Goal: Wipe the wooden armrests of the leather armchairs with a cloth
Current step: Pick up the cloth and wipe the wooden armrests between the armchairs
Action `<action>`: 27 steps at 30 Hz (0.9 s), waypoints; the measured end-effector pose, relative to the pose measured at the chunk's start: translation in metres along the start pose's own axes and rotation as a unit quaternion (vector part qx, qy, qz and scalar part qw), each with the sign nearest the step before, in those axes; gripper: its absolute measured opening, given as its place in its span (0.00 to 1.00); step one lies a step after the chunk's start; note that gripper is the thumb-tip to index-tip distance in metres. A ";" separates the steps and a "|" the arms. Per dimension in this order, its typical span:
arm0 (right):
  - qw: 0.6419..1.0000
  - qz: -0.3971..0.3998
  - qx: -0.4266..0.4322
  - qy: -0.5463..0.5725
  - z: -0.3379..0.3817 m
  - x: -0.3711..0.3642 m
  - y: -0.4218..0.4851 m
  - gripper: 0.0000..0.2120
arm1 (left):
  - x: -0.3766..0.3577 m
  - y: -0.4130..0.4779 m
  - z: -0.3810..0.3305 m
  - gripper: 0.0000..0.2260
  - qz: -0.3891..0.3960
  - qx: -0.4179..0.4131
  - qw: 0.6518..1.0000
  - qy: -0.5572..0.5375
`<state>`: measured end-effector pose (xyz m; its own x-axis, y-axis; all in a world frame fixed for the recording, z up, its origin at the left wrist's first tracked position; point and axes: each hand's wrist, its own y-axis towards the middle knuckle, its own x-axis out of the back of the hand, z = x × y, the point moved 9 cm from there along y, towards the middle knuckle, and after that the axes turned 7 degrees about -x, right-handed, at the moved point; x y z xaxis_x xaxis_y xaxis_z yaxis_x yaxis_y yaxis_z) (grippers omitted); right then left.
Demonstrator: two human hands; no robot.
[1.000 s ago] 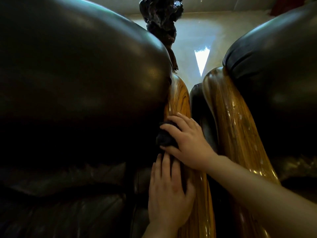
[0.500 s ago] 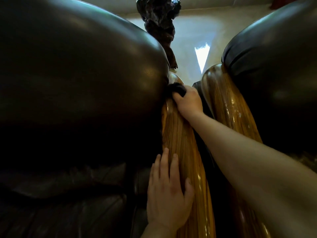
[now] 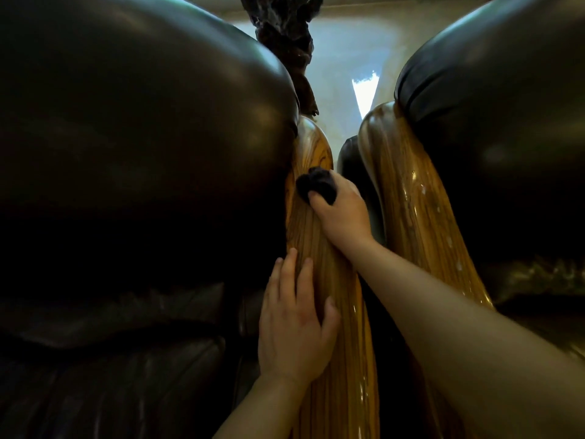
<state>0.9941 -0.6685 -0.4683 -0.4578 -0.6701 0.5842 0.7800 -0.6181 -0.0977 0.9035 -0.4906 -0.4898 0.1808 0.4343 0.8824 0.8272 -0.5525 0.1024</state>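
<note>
Mostly the dark cloth is buried under the right hand, whose fingers curl round it, pressing it on the upper part of the left chair's wooden armrest. The left hand lies flat and open lower on that armrest. The second armrest glistens alongside, beside dark leather cushions.

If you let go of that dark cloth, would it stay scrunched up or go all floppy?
Probably floppy: the dark cloth is bunched into soft folds inside the right hand. It looks light, since fingers alone hold it. On the glossy wooden armrest it would likely slide easily.
</note>
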 end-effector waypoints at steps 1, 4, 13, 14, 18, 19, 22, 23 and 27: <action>0.999 0.004 0.035 -0.026 0.000 0.001 -0.020 0.28 | 0.001 0.000 -0.001 0.28 -0.004 -0.006 1.000 -0.002; 0.990 0.027 0.122 -0.059 -0.014 0.005 -0.095 0.32 | 0.007 0.000 -0.003 0.26 -0.026 -0.015 0.999 -0.024; 0.993 0.019 0.070 -0.095 0.008 0.001 -0.074 0.29 | 0.020 -0.007 -0.021 0.25 -0.028 -0.070 0.997 -0.001; 0.992 0.016 0.086 -0.096 0.005 0.004 -0.087 0.28 | 0.020 -0.013 -0.021 0.24 -0.017 -0.084 0.996 0.003; 0.992 0.034 0.112 -0.056 -0.043 0.019 -0.192 0.32 | 0.021 -0.079 -0.007 0.25 0.012 -0.114 0.993 -0.010; 0.987 0.045 0.131 -0.081 -0.053 0.020 -0.218 0.33 | 0.019 -0.101 -0.004 0.26 0.023 -0.116 0.993 -0.014; 0.949 0.044 0.216 -0.228 -0.051 0.017 -0.236 0.33 | 0.012 -0.154 0.003 0.27 0.064 -0.113 0.992 -0.006; 0.931 0.033 0.239 -0.273 -0.038 0.013 -0.224 0.33 | 0.012 -0.162 0.005 0.28 0.072 -0.108 0.992 0.000; 0.922 0.013 0.206 -0.327 -0.002 -0.005 -0.189 0.33 | 0.023 -0.176 0.014 0.28 0.067 -0.056 0.995 -0.046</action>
<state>0.8477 -0.5494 -0.4545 -0.1874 -0.2082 0.9600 0.9444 -0.3070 0.1178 0.7692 -0.3734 -0.4939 0.3379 0.4123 0.8461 0.7294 -0.6828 0.0414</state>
